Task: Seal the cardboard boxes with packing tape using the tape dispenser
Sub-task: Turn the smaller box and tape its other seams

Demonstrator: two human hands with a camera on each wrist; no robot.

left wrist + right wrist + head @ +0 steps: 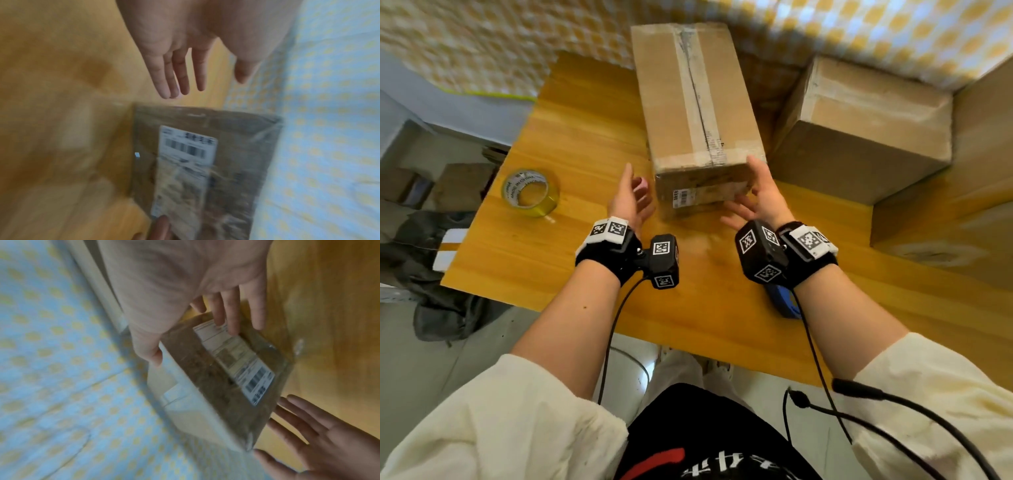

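Observation:
A long cardboard box [698, 102] lies lengthways on the wooden table [571, 144], with tape along its top seam and a barcode label on its near end [189, 146]. My left hand [637, 181] hovers open just left of that near end, fingers straight [180, 78], not touching. My right hand [743, 185] touches the box's near right corner: the thumb [152, 353] lies on the side edge and the straight fingers [232, 318] across the labelled face. A blue tape dispenser [784, 303] lies near the table's front edge, mostly hidden under my right wrist.
A yellowish roll of tape [530, 192] sits on the table at the left. A second cardboard box [866, 126] stands just right of the long one, and a larger box [962, 212] fills the far right. A patterned cloth [482, 44] hangs behind.

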